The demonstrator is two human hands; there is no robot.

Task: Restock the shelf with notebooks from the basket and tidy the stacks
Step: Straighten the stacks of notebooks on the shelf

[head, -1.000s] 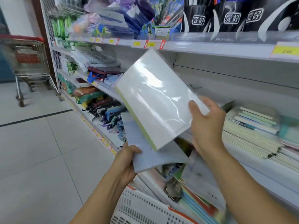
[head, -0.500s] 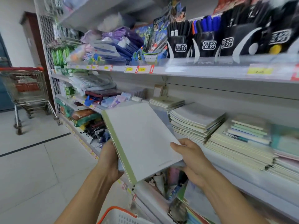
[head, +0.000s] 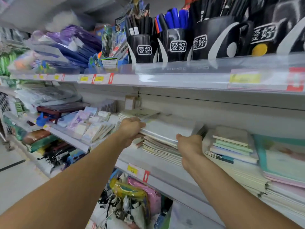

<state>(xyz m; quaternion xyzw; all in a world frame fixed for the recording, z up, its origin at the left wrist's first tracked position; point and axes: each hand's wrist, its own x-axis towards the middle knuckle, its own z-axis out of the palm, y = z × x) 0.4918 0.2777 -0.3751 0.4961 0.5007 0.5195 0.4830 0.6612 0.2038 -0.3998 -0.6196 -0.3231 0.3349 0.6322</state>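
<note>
Hands meet at one white wrapped notebook lying atop a middle-shelf stack, left hand gripping its left edge, right hand curled at its near corner; squaring remains, and the basket is out of view.

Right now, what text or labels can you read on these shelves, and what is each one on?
"爱好": white-framed label on each black pen holder on the top shelf.
"AIHAO", partly legible: clear rail below the holders.
Yellow price tags on the shelf edges: too blurred to read.
Notebook covers: no legible text.
</note>
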